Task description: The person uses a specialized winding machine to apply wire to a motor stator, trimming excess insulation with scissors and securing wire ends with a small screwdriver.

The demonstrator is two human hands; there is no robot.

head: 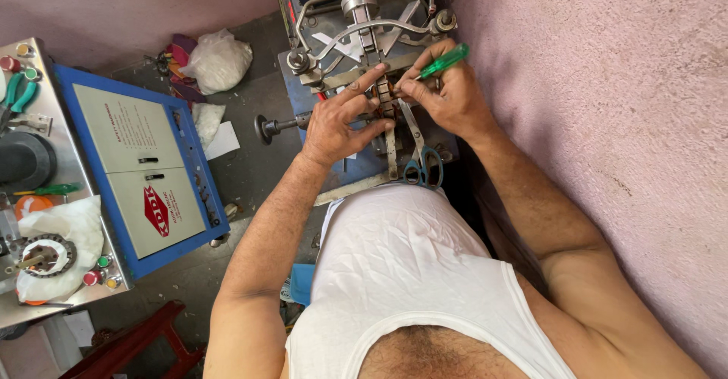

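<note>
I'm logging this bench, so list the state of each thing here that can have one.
Left hand: fingers spread, pressing the slotted metal part.
Right hand: shut on green-handled screwdriver.
Scissors: closed, lying on machine.
Blue cabinet doors: shut.
White bag: tied, on floor.

Green translucent screwdriver handle (444, 61). Blue-handled scissors (423, 168). White sleeveless vest (409, 273). Pink rough wall (607, 83). Blue-edged cabinet (114, 159) with beige doors and a red diamond mark. Grey metal machine (364, 23). White plastic bag (218, 61).
</note>
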